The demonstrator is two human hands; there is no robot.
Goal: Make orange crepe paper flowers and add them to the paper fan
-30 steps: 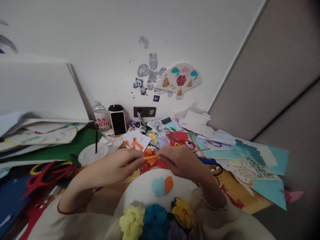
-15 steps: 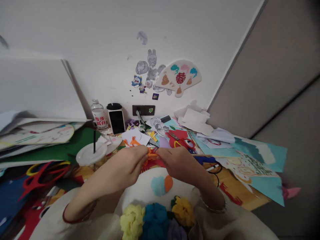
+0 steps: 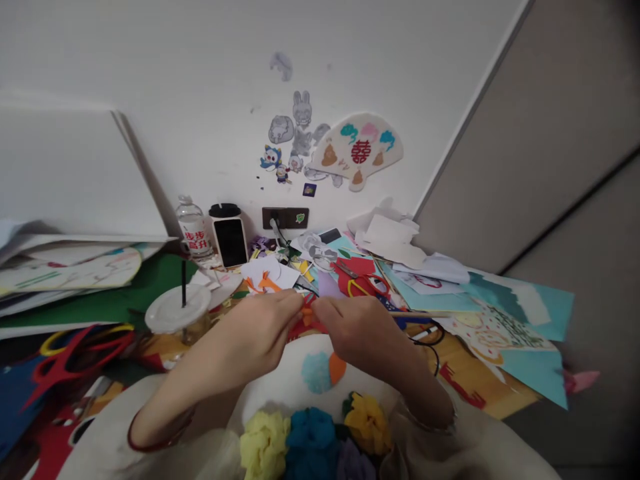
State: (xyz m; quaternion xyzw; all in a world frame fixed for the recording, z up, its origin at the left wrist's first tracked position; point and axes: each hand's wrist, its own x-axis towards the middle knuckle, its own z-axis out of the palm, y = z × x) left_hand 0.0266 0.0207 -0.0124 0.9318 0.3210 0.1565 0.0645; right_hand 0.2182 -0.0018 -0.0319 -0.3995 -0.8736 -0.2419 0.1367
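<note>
My left hand point(image 3: 260, 333) and my right hand point(image 3: 357, 331) meet over the cluttered table, their fingertips pinching a small piece of orange paper point(image 3: 307, 313). Most of that piece is hidden by my fingers. Just below my hands lies a sheet of red paper point(image 3: 303, 329). Beyond them, a white sheet with orange cut-outs point(image 3: 267, 279) is nearest my left hand. Red-and-yellow-handled scissors point(image 3: 364, 283) lie ahead of my right hand.
A lidded plastic cup with a black straw point(image 3: 177, 310) stands left of my hands, and red scissors point(image 3: 80, 353) lie further left. Behind are a water bottle point(image 3: 193, 227) and a phone point(image 3: 230, 243). Felt flowers point(image 3: 313, 437) sit on my front, below my arms.
My hands have drawn closer together, and the orange paper strip between them has gone mostly out of sight behind my fingers. The view has tilted slightly.
</note>
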